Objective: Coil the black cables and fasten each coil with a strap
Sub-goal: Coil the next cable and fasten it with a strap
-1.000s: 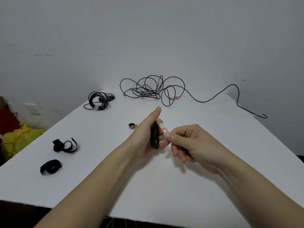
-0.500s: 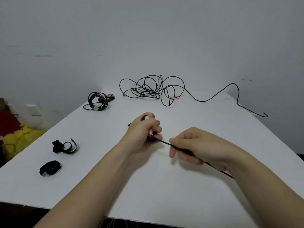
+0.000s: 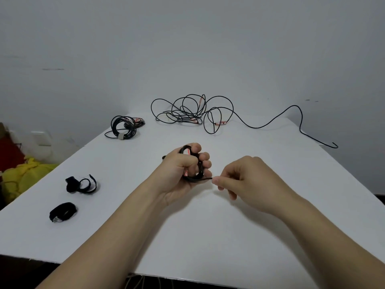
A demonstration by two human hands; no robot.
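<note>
Nearer than the small coil (image 3: 195, 178) and to its left, a rolled black strap (image 3: 62, 212) and a looser strap (image 3: 82, 183) are lying on the white worktop (image 3: 208, 236). The small coil is being held above the worktop by the left hand (image 3: 179, 172), its grip curled round the loops. Just right of the coil, its free end is being pinched in the narrow grip of the right hand (image 3: 248, 180). Farther left of the coil a strapped coil (image 3: 124, 127) is lying; beyond the coil a tangled cable (image 3: 187, 112) is sprawling.
</note>
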